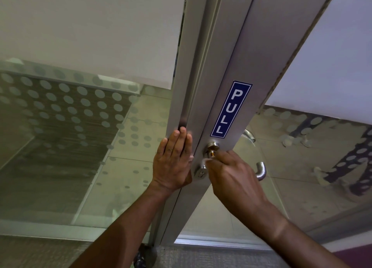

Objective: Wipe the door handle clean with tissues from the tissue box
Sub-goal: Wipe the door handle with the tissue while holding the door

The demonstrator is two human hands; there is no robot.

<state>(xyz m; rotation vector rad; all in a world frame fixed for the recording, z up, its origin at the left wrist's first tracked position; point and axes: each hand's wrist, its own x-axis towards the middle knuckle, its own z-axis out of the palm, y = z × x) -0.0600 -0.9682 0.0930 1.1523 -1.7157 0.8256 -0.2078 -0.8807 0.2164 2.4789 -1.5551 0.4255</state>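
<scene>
A brushed-metal door handle (211, 147) sits on the aluminium door frame (239, 90), just under a blue PULL sticker (231, 109). My right hand (233, 175) is closed around the lever, with a small bit of white tissue (207, 160) showing at its fingertips, blurred. The lever's curved end (261, 172) sticks out to the right of my hand. A keyhole cylinder (200, 173) lies below the handle base. My left hand (173, 163) rests flat against the frame's left edge, fingers straight and together. No tissue box is in view.
Glass panels with frosted dots (70, 106) flank the frame on both sides. A second handle (248, 136) shows through the right glass. Grey carpet (50, 253) lies at the bottom, with a dark object (144, 255) by the frame's foot.
</scene>
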